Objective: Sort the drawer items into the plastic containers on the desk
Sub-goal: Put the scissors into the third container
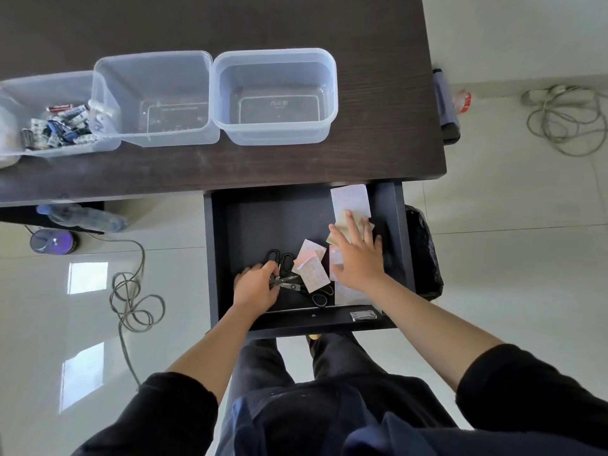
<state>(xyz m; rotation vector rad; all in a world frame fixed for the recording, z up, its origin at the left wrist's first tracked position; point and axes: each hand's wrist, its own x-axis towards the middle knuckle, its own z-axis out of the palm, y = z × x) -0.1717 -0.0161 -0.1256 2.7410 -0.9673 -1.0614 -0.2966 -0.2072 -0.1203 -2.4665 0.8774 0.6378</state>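
Black-handled scissors [285,280] in the open drawer [210,258] are gripped by the curled left hand [255,286], while patterned papers [350,202] are pressed under the flat right hand [357,255]. Pick-up seems underway; a lift towards the empty containers [274,97] on the desk [378,153] is called for next.

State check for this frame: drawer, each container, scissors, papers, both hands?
drawer: pulled open
left container: holds small packets
middle container: empty
right container: empty
scissors: in drawer, gripped by left hand
patterned papers: loose in drawer
right hand: fingers spread, flat on papers
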